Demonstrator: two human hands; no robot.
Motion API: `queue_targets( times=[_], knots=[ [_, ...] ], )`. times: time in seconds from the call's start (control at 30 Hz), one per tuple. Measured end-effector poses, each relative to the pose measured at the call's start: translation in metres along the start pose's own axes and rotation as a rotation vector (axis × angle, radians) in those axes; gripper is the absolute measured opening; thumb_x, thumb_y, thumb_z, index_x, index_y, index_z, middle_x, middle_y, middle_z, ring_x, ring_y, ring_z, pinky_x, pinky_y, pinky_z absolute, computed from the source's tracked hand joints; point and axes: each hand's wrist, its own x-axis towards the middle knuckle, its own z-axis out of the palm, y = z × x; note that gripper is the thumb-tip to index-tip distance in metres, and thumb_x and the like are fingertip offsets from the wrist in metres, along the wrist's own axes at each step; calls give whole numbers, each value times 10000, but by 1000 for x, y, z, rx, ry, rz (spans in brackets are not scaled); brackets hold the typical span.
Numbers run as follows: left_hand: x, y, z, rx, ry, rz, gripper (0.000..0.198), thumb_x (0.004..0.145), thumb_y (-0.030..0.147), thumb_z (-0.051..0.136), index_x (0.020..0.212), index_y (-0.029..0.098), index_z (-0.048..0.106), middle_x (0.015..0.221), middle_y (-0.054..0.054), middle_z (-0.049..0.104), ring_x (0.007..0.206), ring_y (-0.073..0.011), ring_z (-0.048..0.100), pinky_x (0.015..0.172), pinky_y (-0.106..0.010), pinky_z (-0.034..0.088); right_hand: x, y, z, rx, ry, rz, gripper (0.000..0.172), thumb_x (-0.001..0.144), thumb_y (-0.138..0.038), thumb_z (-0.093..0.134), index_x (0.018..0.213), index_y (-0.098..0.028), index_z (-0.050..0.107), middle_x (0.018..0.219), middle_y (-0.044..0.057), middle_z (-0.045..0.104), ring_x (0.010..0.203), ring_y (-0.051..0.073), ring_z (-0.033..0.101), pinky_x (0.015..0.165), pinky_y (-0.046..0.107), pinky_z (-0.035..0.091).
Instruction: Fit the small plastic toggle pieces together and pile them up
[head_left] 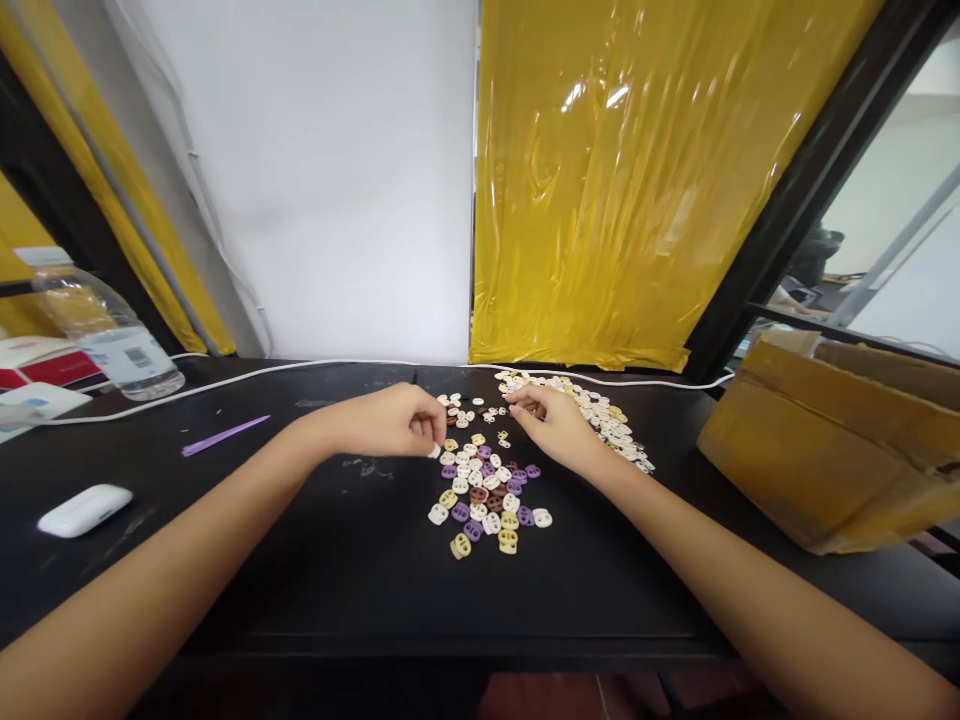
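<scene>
Taking twelve o'clock as straight ahead of you, your left forearm comes in from eight o'clock and your right from four, both low over the black table (360, 590). Your left hand (409, 420) bends at the wrist, its back upward and its fingertips pointing down toward four o'clock. Your right hand (556, 424) reaches toward ten o'clock, fingers leading, so the two sets of fingertips face each other, apart, with a few loose small pieces (491, 413) between them.

The mixed cluster (491, 495) of white, yellow, purple and brown two-holed pieces lies on your side of both hands: at four o'clock from your left fingertips, just beside them, and at seven from your right. A small group (455, 412) sits at one o'clock from your left fingertips. The spread of mostly white pieces (611, 425) runs behind your right hand, from twelve o'clock round to four as measured from its fingertips.

Your left fingers are curled in, thumb and fingertips closed on a small white piece (434, 452) at their tips. Your right fingers are loosely bent, with thumb and forefinger close together; you cannot tell from here whether they pinch anything or whether a gap remains.
</scene>
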Motion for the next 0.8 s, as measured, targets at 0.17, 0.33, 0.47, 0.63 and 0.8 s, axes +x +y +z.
queue_targets(
  times=[0.17,0.33,0.47,0.63,0.8],
  knots=[
    [6,10,15,80,-138,-13,109,716,171,608,796,175,682,694,-6,670,617,-151,612,536,-221,429,0,5,-2,-245,12,-132,245,892,-219,566,1108,-209,682,1134,98,660,1133,255,571,1025,459,428],
    [6,-3,15,78,-46,49,119,791,210,541,821,172,650,705,3,637,608,-133,563,555,-228,402,-2,5,5,-330,-88,-173,292,936,-241,525,1191,-222,666,1257,123,535,1243,268,474,1084,467,391],
    [6,-26,7,133,173,78,168,805,181,484,831,166,650,729,-7,649,639,-139,567,610,-247,403,-4,7,16,-399,-141,-172,335,948,-249,498,1243,-205,650,1323,145,488,1308,300,412,1112,492,363],
    [0,-44,0,207,271,41,188,776,147,479,853,171,650,702,-3,637,611,-140,561,590,-252,385,-3,8,20,-412,-114,-180,301,949,-200,470,1151,-187,692,1275,137,542,1260,286,448,1094,482,386],
    [-15,-46,3,250,272,60,249,810,162,497,976,200,678,787,-15,672,700,-164,606,643,-273,408,-1,13,18,-387,-76,-177,184,922,-206,540,987,-193,711,1109,118,630,1135,281,520,1013,474,445]
  ],
)
